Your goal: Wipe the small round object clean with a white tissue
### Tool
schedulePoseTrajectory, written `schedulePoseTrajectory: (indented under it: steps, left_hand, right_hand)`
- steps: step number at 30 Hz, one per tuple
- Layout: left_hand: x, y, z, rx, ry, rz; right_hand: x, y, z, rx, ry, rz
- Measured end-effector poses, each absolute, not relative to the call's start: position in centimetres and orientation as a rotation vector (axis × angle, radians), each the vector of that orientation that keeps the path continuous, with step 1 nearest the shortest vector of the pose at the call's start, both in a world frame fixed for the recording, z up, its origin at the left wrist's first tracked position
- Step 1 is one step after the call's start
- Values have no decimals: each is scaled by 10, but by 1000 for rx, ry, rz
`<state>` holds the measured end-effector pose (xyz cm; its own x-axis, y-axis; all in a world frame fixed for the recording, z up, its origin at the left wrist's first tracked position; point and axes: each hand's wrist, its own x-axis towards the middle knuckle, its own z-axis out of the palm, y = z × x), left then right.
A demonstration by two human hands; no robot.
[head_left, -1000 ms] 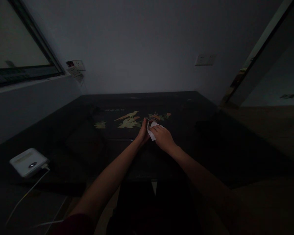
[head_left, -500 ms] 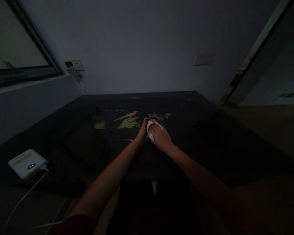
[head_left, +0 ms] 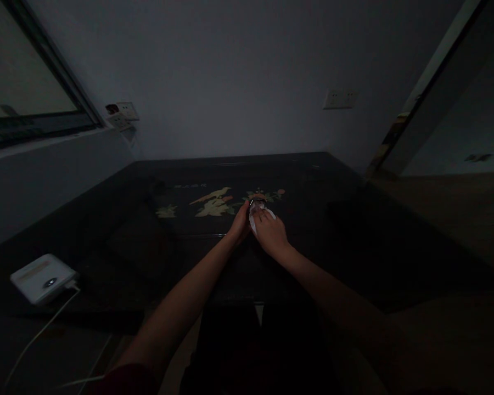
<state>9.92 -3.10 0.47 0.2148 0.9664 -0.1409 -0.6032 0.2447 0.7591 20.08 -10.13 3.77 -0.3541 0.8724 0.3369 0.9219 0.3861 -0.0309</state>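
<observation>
My left hand (head_left: pixel 240 222) is wrapped around the left side of a small round object with a shiny rim (head_left: pixel 257 201); most of it is hidden by my hands, and its exact kind cannot be made out. With my right hand (head_left: pixel 273 237) I press a crumpled white tissue (head_left: pixel 253 224) against the object's open top, fingers bent over the tissue. Both hands meet just above the dark glossy table (head_left: pixel 271 280), in front of its painted bird and flowers (head_left: pixel 214 206).
On the table's left side lies a white box-shaped device (head_left: pixel 43 277) with a white cable (head_left: pixel 39 332) hanging off the front edge. Wall sockets (head_left: pixel 341 99) are above the back edge, with more sockets (head_left: pixel 127 111) near the window (head_left: pixel 24 60). The room is dim.
My right hand and the tissue have shifted slightly, with less of the tissue showing now. The object's rim has tilted a little. My left hand keeps its hold.
</observation>
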Motion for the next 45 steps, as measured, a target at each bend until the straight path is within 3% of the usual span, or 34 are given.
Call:
schedulePoseTrajectory:
  steps: [6,17,24,35,45]
  left_hand:
    - [98,-32,3,662,681,1231]
    - [93,-40,18,560,728,1213]
    - [95,-45,23,550,720,1184]
    - [101,-40,20,591,705,1162]
    - [96,-35,6,666,736,1170]
  right_hand:
    - [206,-100,40,-1523,-2370,-166]
    - [209,-87,29,-1275,-2244,263]
    - [207,-85,24,-1285,-2299,167]
    - [201,-92,28,-1524,-2335,-264]
    - [203,-99,40,-1619,-2333,-129]
